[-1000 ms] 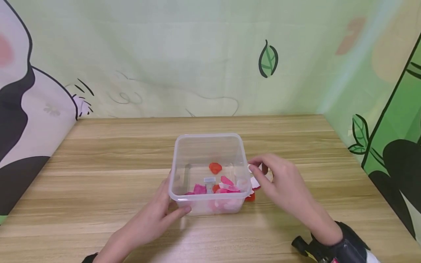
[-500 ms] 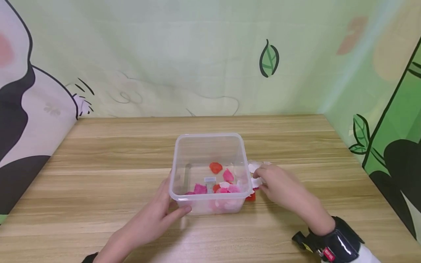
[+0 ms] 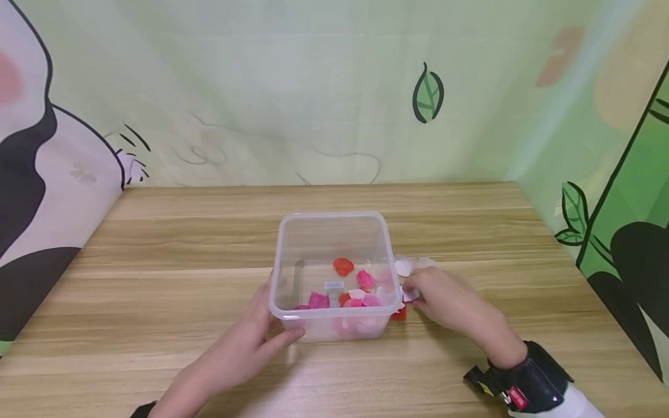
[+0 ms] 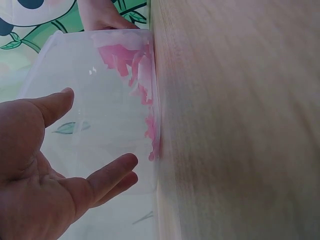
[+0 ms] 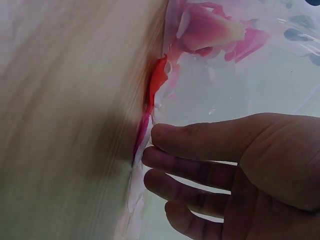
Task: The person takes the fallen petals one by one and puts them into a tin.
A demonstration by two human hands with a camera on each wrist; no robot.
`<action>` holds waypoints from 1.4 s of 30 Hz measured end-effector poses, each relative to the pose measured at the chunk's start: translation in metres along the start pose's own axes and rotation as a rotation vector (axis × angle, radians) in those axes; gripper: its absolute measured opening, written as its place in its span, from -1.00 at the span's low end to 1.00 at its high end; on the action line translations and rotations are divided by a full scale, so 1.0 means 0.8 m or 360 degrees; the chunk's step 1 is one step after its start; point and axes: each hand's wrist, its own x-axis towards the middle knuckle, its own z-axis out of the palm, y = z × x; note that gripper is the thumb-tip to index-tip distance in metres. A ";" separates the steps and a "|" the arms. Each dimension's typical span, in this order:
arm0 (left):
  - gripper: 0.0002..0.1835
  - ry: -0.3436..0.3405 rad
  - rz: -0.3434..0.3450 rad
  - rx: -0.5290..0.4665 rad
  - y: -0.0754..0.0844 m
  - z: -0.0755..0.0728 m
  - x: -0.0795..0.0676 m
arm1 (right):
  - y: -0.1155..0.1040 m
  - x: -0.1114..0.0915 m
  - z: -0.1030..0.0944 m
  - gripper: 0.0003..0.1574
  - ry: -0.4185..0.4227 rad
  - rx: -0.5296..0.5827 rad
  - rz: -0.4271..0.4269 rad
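A clear square plastic box (image 3: 329, 216) stands on the table, with pink, red, white and magenta petals inside. My left hand (image 3: 243, 342) rests against its left side, thumb at the near corner, fingers fairly straight in the left wrist view. Just right of the box lie loose petals: white petals (image 3: 402, 267) at the back and a red petal (image 3: 399, 313) nearer. My right hand (image 3: 444, 296) is at these petals, thumb and index finger pinching the edge of a white petal (image 5: 143, 145). A magenta petal (image 5: 142, 134) lies against it.
The wood-grain table (image 3: 198, 226) runs back to a printed cloth (image 3: 272, 104) with leaf and panda drawings, which also encloses both sides. A black strap with a small device (image 3: 528, 383) sits on the right wrist.
My right hand has left the box's right rim and come down to the loose petals, fingertips drawing together there. A pink petal inside has settled separately. The left hand and the box stay put.
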 end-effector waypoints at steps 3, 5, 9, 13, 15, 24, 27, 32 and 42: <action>0.12 -0.0002 0.0003 -0.0004 0.000 0.000 0.000 | 0.001 0.001 0.001 -0.84 -0.0022 0.0008 0.0036; 0.12 -0.0003 -0.0004 -0.0007 0.000 0.000 0.000 | 0.001 0.001 0.002 -0.82 -0.0046 0.0015 0.0080; 0.12 -0.0002 -0.0011 -0.0013 0.000 0.000 0.000 | 0.002 0.003 0.005 -0.79 -0.0050 0.0023 0.0118; 0.12 -0.0003 -0.0002 -0.0020 0.000 0.000 0.001 | 0.006 0.003 0.008 -0.76 0.0008 -0.0006 0.0082; 0.12 -0.0005 -0.0007 -0.0024 0.000 0.000 0.001 | 0.008 0.003 0.009 -0.74 0.0028 -0.0020 0.0080; 0.12 -0.0008 -0.0008 -0.0037 0.001 0.000 0.000 | 0.012 0.004 0.010 -0.75 0.0035 -0.0026 0.0107; 0.13 -0.0007 -0.0012 -0.0030 0.001 0.000 0.000 | 0.013 0.004 0.010 -0.74 0.0049 -0.0033 0.0098; 0.13 -0.0011 -0.0025 -0.0026 0.001 -0.001 0.000 | 0.013 0.003 0.009 -0.77 0.0058 -0.0041 0.0080; 0.11 -0.0005 -0.0017 0.0003 0.001 -0.001 0.000 | 0.014 0.003 0.007 -0.79 0.0004 -0.0018 0.0089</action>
